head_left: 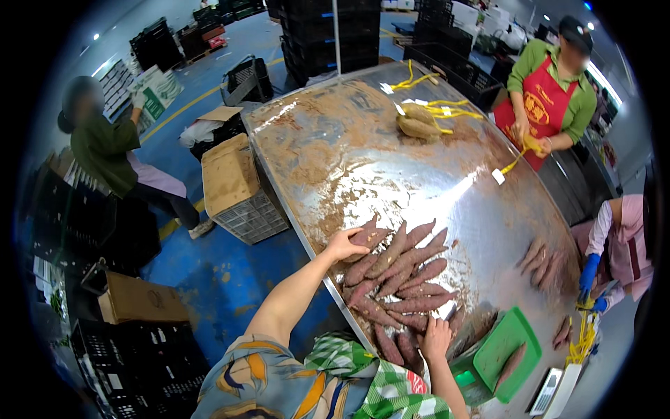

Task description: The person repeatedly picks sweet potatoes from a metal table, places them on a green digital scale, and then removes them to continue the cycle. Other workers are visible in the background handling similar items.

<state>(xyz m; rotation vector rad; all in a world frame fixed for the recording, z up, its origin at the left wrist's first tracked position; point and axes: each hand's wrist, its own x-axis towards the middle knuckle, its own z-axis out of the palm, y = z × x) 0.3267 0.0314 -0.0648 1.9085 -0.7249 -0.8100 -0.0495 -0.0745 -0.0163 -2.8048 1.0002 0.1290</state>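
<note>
A heap of red-skinned sweet potatoes [403,272] lies on the soiled metal table [324,125] before me. My left hand [345,245] is closed around a sweet potato [369,238] at the far left of the heap. At its near right edge, my right hand [436,338] rests with bent fingers against the sweet potatoes; whether it grips one is hidden. To the right of that hand, a green plastic tray [510,340] holds a single sweet potato [509,366] and appears to sit on a scale with a lit green display.
Across the table, a person in a red apron [542,105] handles yellow netting; a bundle of netted tubers [417,123] lies nearby. At right, a blue-gloved person [623,246] stands by smaller sweet potato piles [542,262]. A cardboard-topped crate [230,167] stands left of the table.
</note>
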